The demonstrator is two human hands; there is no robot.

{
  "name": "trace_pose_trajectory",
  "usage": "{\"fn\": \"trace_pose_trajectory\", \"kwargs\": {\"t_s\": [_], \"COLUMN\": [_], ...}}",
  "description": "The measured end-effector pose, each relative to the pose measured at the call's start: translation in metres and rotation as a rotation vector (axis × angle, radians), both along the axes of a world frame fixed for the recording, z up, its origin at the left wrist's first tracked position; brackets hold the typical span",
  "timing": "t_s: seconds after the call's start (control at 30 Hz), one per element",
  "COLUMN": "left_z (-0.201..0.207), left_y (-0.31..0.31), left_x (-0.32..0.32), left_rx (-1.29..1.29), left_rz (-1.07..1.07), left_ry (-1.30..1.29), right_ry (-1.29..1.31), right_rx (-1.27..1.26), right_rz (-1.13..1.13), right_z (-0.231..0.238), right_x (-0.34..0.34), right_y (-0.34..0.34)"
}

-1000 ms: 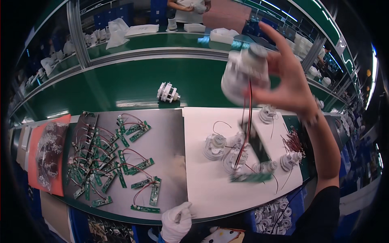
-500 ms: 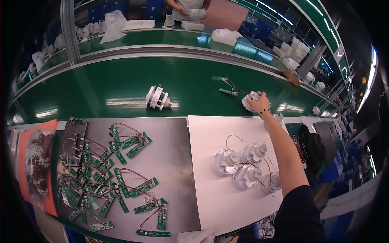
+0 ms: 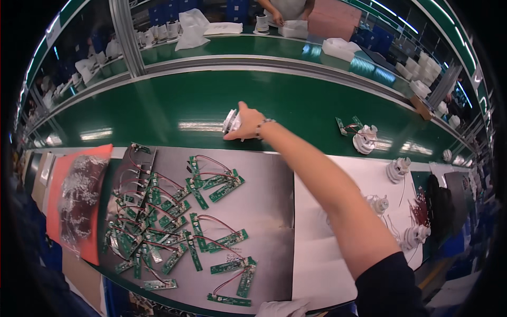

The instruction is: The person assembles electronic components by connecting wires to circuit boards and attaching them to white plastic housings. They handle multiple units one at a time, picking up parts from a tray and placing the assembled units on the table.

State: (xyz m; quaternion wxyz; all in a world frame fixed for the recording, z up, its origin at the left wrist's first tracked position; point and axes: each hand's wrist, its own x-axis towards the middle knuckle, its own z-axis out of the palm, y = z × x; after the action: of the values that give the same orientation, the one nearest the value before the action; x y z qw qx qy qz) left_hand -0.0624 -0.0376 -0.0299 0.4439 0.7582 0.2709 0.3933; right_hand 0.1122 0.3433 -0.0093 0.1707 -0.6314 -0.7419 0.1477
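Observation:
My right hand (image 3: 247, 123) is at a white round plastic housing (image 3: 231, 121) on the green bench (image 3: 174, 98). Its thumb and fingers reach around the housing, which the hand partly covers. A dark bead bracelet is on that wrist. Farther right on the bench sits another white housing (image 3: 365, 140), wired to small green circuit boards (image 3: 349, 126). My left hand is out of sight.
Many green circuit boards with red wires (image 3: 227, 240) lie on a grey metal sheet (image 3: 269, 211). More white housings (image 3: 398, 170) stand on a white sheet (image 3: 317, 264), partly behind my forearm. A clear bag (image 3: 82, 195) rests on orange foam at left. Across the bench, a person's hand (image 3: 277, 18) shows.
My right hand has left the wired housing at right and moved left to the other white housing. The wired housing stays on the bench. The whole view has shifted.

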Motion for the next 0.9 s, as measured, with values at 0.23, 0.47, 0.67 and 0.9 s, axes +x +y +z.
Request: {"fn": "trace_pose_trajectory", "kwargs": {"t_s": [0.23,0.47,0.67,0.9], "left_z": [-0.003,-0.005,-0.033,-0.033], "left_y": [-0.001,-0.009,-0.023,-0.021], "left_x": [0.003,0.003,0.008,0.008], "left_rx": [0.111,0.046,-0.308,-0.378], "left_rz": [0.015,0.010,0.134,0.274], "left_ry": [0.054,0.032,-0.037,0.019], "right_ry": [0.172,-0.701,-1.173,-0.441], "right_rx": [0.332,0.532,-0.034,0.344], "right_rz": [0.120,0.370,0.492,0.432], "right_z": [0.029,0.119,0.046,0.066], "right_x": [-0.027,-0.012,0.015,0.052], "right_y": [-0.055,-0.321,-0.395,-0.411]}}
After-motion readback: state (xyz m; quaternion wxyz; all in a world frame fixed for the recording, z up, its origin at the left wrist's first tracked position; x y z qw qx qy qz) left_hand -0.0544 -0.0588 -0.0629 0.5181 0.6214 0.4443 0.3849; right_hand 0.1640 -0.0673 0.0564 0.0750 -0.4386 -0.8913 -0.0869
